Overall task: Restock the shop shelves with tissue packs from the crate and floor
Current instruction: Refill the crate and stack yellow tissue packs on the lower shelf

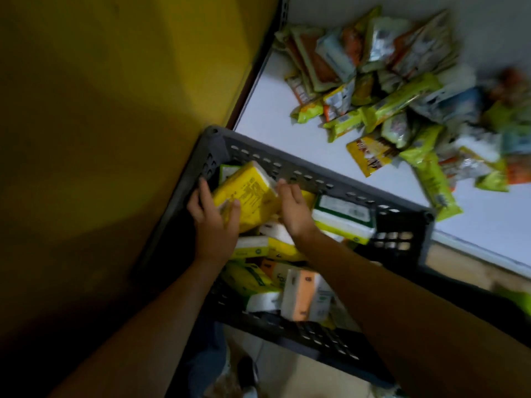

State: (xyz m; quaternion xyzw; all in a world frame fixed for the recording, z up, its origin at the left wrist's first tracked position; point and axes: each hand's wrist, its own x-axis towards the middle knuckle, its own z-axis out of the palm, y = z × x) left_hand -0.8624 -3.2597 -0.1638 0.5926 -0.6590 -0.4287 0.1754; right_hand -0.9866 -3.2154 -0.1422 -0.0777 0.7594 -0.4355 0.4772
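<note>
A dark grey slotted crate (pixel 287 165) stands against the white shelf edge, filled with several tissue packs in yellow, white and orange wrappers. Both of my hands are inside it around one yellow tissue pack (pixel 250 193) at the crate's far left corner. My left hand (pixel 214 222) grips the pack's left end, thumb over its top. My right hand (pixel 293 208) presses against its right side with the fingers fairly straight. A white and green pack (pixel 343 218) lies just right of my right hand. An orange and white pack (pixel 301 294) sits lower in the crate.
The white shelf (pixel 287 110) carries a loose heap of several wet-wipe and tissue pouches (pixel 402 99) at its back right. A yellow wall panel (pixel 115 110) and a dark perforated upright (pixel 283 21) bound the shelf on the left. Floor (pixel 287 369) shows below the crate.
</note>
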